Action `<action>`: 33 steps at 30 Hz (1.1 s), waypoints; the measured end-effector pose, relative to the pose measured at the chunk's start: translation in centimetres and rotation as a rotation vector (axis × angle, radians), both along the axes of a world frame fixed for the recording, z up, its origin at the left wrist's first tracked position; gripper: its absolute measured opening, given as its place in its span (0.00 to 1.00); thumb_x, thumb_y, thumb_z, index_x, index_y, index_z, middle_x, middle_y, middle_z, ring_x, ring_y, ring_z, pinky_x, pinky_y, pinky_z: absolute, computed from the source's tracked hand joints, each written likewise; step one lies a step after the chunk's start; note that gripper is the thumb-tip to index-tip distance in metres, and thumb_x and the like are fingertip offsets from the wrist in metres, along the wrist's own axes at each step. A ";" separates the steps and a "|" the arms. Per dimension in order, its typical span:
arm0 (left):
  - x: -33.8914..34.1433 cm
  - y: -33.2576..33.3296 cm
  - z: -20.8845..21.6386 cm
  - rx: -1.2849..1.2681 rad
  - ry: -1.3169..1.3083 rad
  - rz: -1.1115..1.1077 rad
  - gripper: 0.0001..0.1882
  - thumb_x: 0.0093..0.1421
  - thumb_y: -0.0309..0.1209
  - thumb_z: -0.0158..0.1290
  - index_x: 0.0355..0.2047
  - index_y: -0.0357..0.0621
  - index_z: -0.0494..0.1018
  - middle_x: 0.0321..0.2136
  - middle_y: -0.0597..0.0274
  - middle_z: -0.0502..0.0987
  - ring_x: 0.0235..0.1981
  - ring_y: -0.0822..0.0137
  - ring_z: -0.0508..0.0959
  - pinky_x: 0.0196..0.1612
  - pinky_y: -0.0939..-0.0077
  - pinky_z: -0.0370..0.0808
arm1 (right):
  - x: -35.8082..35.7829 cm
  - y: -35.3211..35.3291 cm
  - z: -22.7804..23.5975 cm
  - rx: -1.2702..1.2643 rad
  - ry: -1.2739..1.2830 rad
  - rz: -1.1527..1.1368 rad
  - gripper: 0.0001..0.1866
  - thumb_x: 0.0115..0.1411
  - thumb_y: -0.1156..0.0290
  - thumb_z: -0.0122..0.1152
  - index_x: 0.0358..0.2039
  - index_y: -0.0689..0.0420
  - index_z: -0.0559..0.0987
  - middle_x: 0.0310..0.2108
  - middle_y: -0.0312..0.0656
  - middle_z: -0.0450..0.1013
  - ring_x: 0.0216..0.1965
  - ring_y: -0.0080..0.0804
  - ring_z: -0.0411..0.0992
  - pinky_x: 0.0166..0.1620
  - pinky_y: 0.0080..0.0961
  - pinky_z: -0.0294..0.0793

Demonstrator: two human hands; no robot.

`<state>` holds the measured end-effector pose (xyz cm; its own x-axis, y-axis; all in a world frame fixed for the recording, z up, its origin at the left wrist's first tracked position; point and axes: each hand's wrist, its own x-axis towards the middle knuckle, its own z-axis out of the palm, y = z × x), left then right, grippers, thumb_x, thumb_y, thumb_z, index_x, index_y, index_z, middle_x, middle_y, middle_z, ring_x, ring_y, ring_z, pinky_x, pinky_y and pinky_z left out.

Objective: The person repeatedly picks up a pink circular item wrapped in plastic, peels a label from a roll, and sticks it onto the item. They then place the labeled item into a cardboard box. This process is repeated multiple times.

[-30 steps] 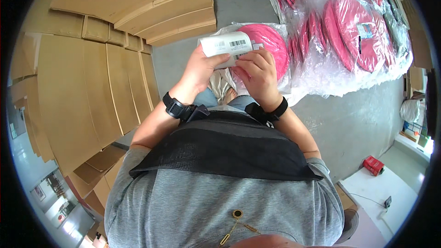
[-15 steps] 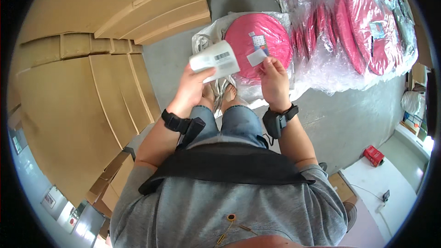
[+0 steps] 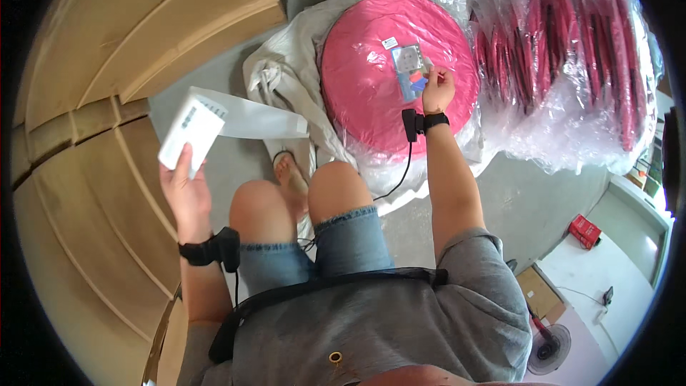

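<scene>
My left hand (image 3: 187, 196) grips a folded strip of white barcode labels (image 3: 191, 132), thumb on top. A loose tail of pale backing paper (image 3: 261, 119) trails from it to the right. Out over a round pink pack (image 3: 364, 93) in clear plastic, my right hand (image 3: 438, 91) is closed in a pinch. A small pale label (image 3: 428, 66) shows at its fingertips, partly hidden by them. Those fingers are beside the right edge of a colourful card (image 3: 403, 84) on the pack; whether they touch it, I cannot tell. A small white sticker (image 3: 389, 43) lies above the card.
Several pink packs in clear plastic (image 3: 557, 64) stand in a row on the right. White sheeting (image 3: 279, 71) lies under the round pack. Large cardboard boxes (image 3: 86, 193) line the left. A white table (image 3: 593, 264) with a red box (image 3: 584, 231) stands at lower right.
My left hand has swung left and nearer with the label strip, its tail now spread out. My right hand has moved over the card with the label. I have bent lower, knees now raised.
</scene>
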<state>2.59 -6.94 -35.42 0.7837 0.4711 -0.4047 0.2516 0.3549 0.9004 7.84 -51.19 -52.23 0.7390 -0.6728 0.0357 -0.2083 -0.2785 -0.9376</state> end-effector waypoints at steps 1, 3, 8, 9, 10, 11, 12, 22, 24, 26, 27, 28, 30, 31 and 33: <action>0.5 0.1 -1.7 0.019 -0.039 -0.002 0.13 0.53 0.25 0.53 0.40 0.42 0.67 0.36 0.65 0.73 0.34 0.73 0.72 0.32 0.79 0.66 | 1.0 -0.7 -2.1 -0.030 -0.017 0.000 0.05 0.56 0.72 0.52 0.28 0.60 0.71 0.21 0.39 0.71 0.18 0.19 0.66 0.22 0.16 0.66; 1.2 0.2 -4.5 0.015 -0.054 0.017 0.14 0.53 0.26 0.52 0.41 0.42 0.67 0.36 0.65 0.72 0.35 0.74 0.71 0.34 0.80 0.65 | 3.0 -1.4 -4.8 -0.017 0.011 0.012 0.05 0.56 0.73 0.52 0.27 0.61 0.71 0.23 0.42 0.70 0.20 0.24 0.68 0.24 0.20 0.68; 1.6 0.2 -9.6 -0.006 -0.082 -0.034 0.16 0.55 0.29 0.50 0.44 0.40 0.65 0.40 0.63 0.71 0.37 0.73 0.69 0.37 0.79 0.64 | 6.7 -4.0 -12.6 -0.508 -0.015 0.106 0.05 0.52 0.73 0.55 0.25 0.61 0.72 0.27 0.46 0.69 0.28 0.38 0.69 0.29 0.28 0.69; 1.5 0.0 -10.3 -0.007 -0.091 -0.045 0.16 0.55 0.29 0.50 0.44 0.40 0.65 0.40 0.63 0.71 0.37 0.73 0.69 0.37 0.79 0.64 | 7.4 -4.1 -13.5 -0.543 -0.034 0.139 0.06 0.52 0.73 0.56 0.25 0.61 0.72 0.27 0.46 0.69 0.27 0.38 0.69 0.29 0.28 0.69; 1.5 -0.4 -10.8 -0.013 -0.100 -0.054 0.16 0.55 0.29 0.50 0.44 0.40 0.65 0.40 0.63 0.71 0.38 0.73 0.69 0.36 0.79 0.64 | 7.8 -4.3 -14.2 -0.583 -0.051 0.174 0.06 0.52 0.72 0.56 0.25 0.61 0.72 0.27 0.46 0.69 0.27 0.39 0.69 0.29 0.28 0.69; 1.6 -0.9 -10.8 0.005 -0.055 -0.017 0.16 0.55 0.28 0.49 0.44 0.39 0.65 0.39 0.63 0.71 0.37 0.73 0.69 0.35 0.79 0.65 | 8.2 -4.5 -14.9 -0.572 -0.067 0.201 0.06 0.51 0.73 0.56 0.24 0.61 0.72 0.28 0.46 0.70 0.29 0.41 0.69 0.31 0.29 0.69; 1.8 -0.8 -10.8 0.002 -0.067 -0.019 0.16 0.55 0.28 0.49 0.44 0.39 0.65 0.39 0.63 0.71 0.36 0.73 0.69 0.35 0.80 0.65 | 8.4 -4.7 -15.7 -0.598 -0.068 0.198 0.05 0.51 0.73 0.56 0.24 0.61 0.72 0.28 0.46 0.70 0.29 0.42 0.69 0.32 0.30 0.69; 2.4 -0.8 -11.8 -0.030 -0.083 -0.037 0.18 0.55 0.29 0.50 0.46 0.39 0.63 0.41 0.62 0.69 0.37 0.73 0.68 0.37 0.80 0.64 | 9.5 -5.0 -17.7 -0.737 -0.101 0.258 0.05 0.49 0.74 0.56 0.24 0.61 0.71 0.30 0.46 0.70 0.33 0.44 0.68 0.37 0.32 0.68; 2.1 -0.2 -11.9 -0.037 -0.054 -0.048 0.22 0.54 0.29 0.51 0.48 0.38 0.61 0.43 0.60 0.69 0.42 0.70 0.69 0.44 0.77 0.64 | 9.6 -5.2 -18.2 -0.750 -0.089 0.265 0.05 0.49 0.75 0.56 0.24 0.62 0.71 0.30 0.46 0.70 0.33 0.44 0.68 0.37 0.32 0.68; 2.4 -1.4 -11.6 -0.031 -0.074 -0.021 0.19 0.55 0.29 0.50 0.46 0.38 0.62 0.41 0.62 0.68 0.37 0.73 0.67 0.36 0.80 0.64 | 9.7 -5.2 -18.4 -0.761 -0.089 0.269 0.04 0.49 0.75 0.56 0.23 0.62 0.71 0.30 0.46 0.70 0.32 0.44 0.68 0.36 0.32 0.68; 2.6 -1.9 -11.5 -0.030 -0.085 -0.007 0.17 0.56 0.30 0.49 0.46 0.39 0.63 0.41 0.63 0.68 0.35 0.74 0.66 0.32 0.81 0.63 | 9.7 -5.3 -18.6 -0.766 -0.092 0.278 0.04 0.48 0.76 0.57 0.23 0.62 0.71 0.30 0.46 0.70 0.32 0.44 0.68 0.36 0.32 0.68; 2.6 -2.1 -11.5 -0.034 -0.094 -0.009 0.17 0.56 0.29 0.49 0.45 0.39 0.63 0.40 0.63 0.68 0.34 0.74 0.66 0.32 0.81 0.63 | 9.7 -5.4 -18.7 -0.771 -0.095 0.287 0.04 0.48 0.76 0.57 0.23 0.62 0.71 0.29 0.46 0.70 0.32 0.44 0.68 0.36 0.32 0.68; 2.7 -2.4 -11.6 -0.039 -0.109 -0.013 0.17 0.56 0.29 0.49 0.45 0.39 0.63 0.40 0.63 0.69 0.34 0.74 0.66 0.32 0.81 0.63 | 9.6 -5.5 -18.9 -0.769 -0.100 0.301 0.04 0.47 0.77 0.57 0.23 0.61 0.71 0.29 0.46 0.70 0.32 0.44 0.68 0.36 0.32 0.68; 2.6 -2.0 -11.8 -0.047 -0.109 -0.036 0.19 0.55 0.29 0.50 0.46 0.38 0.62 0.41 0.62 0.69 0.36 0.73 0.67 0.36 0.80 0.64 | 9.6 -5.5 -18.9 -0.764 -0.103 0.306 0.04 0.47 0.77 0.57 0.23 0.61 0.71 0.29 0.46 0.70 0.32 0.44 0.68 0.36 0.32 0.68; 2.3 -0.9 -12.3 -0.061 -0.108 -0.080 0.23 0.53 0.29 0.51 0.48 0.37 0.61 0.43 0.59 0.68 0.42 0.69 0.69 0.44 0.76 0.65 | 9.5 -5.5 -19.1 -0.770 -0.109 0.316 0.04 0.46 0.77 0.56 0.23 0.61 0.71 0.29 0.46 0.70 0.32 0.44 0.68 0.36 0.32 0.68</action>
